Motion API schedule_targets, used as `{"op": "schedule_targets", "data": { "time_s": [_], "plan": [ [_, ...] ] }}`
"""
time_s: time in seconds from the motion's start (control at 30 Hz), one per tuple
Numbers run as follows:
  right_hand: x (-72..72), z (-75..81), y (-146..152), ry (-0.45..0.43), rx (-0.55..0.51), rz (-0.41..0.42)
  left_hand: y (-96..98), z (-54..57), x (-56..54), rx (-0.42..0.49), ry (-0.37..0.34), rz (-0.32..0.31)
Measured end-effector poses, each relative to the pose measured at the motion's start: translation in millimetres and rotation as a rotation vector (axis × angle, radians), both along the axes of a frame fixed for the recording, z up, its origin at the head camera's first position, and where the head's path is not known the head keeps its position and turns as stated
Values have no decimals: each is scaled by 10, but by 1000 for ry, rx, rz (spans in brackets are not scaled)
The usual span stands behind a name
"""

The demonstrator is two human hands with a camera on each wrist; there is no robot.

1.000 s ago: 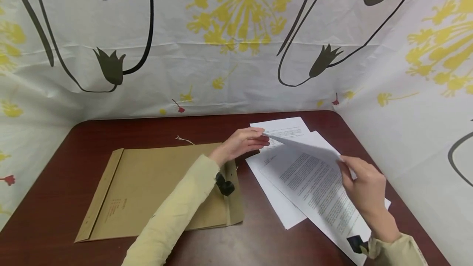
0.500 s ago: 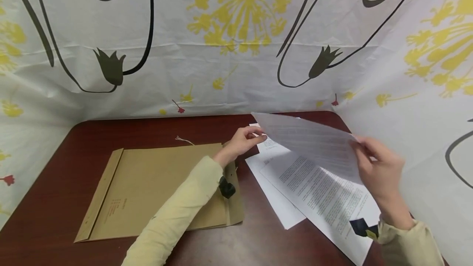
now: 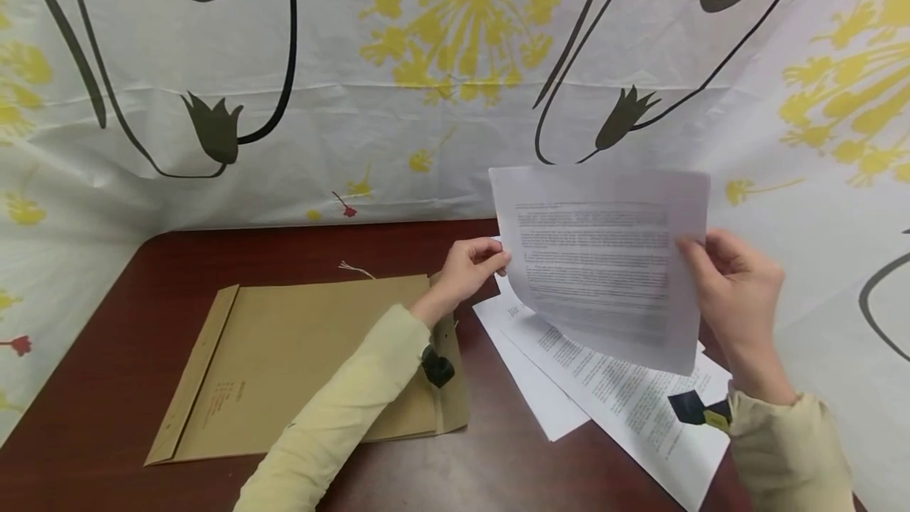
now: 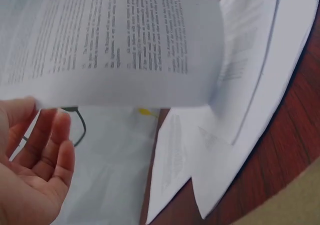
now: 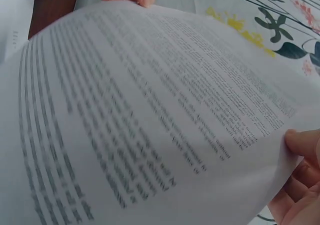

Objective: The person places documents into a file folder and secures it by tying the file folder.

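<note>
A printed sheet of paper (image 3: 597,267) is held up at a slant over the right side of the table. My left hand (image 3: 465,269) pinches its left edge; in the left wrist view the thumb lies on the printed face, with the fingers of that hand (image 4: 37,160) behind the edge. At the opposite edge my right hand (image 3: 742,291) grips the paper between thumb and curled fingers, as the right wrist view also shows. Beneath it, several overlapping printed sheets (image 3: 640,409) lie on the table, partly hidden by the raised one.
A brown kraft document envelope (image 3: 313,354) lies flat on the left of the dark red wooden table (image 3: 398,472), under my left forearm. White string ends (image 3: 355,269) stick out past its far edge. A patterned cloth (image 3: 426,141) hangs behind and at both sides.
The sheet has risen from near the pile and tilted upright, its printed face toward me. My right hand has moved up and right with it; my left hand has stayed near the same place.
</note>
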State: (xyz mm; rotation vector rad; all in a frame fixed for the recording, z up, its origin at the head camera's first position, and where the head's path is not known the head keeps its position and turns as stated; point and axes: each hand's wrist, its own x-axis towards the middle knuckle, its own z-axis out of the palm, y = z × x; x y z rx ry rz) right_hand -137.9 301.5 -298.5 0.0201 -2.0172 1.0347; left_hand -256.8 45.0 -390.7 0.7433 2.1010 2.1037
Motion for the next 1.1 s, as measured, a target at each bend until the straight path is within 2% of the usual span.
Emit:
{"op": "schedule_targets", "data": {
  "time_s": [0.17, 0.27, 0.4, 0.5, 0.6, 0.7, 0.77, 0.83, 1.0, 1.1],
  "plan": [
    [-73, -9, 28, -108, -97, -15, -24, 82, 53, 64, -83, -3],
    [-115, -19, 60, -158, -174, -2, -42, 121, 75, 47, -72, 0],
    [-150, -25, 96, -211, -392, 138, -71, 160, 92, 22, -3, 10],
    [-170, -40, 100, -237, -507, 251, -82, 191, 104, 15, 23, 32],
    [-187, -77, 95, -257, -516, 328, -90, 216, 124, -4, 15, 85],
    [-182, -144, 94, -321, -558, 443, -108, 211, 138, -27, -4, 151],
    [-179, -211, 91, -388, -567, 499, -127, 188, 141, -32, -19, 193],
    [-166, -295, 85, -464, -533, 520, -154, 155, 136, -25, -46, 220],
    [-111, -538, 33, -606, -384, 455, -254, 61, 106, -22, -158, 223],
    [-84, -671, -21, -677, -346, 429, -328, 9, 98, -32, -241, 205]
  ]
}}
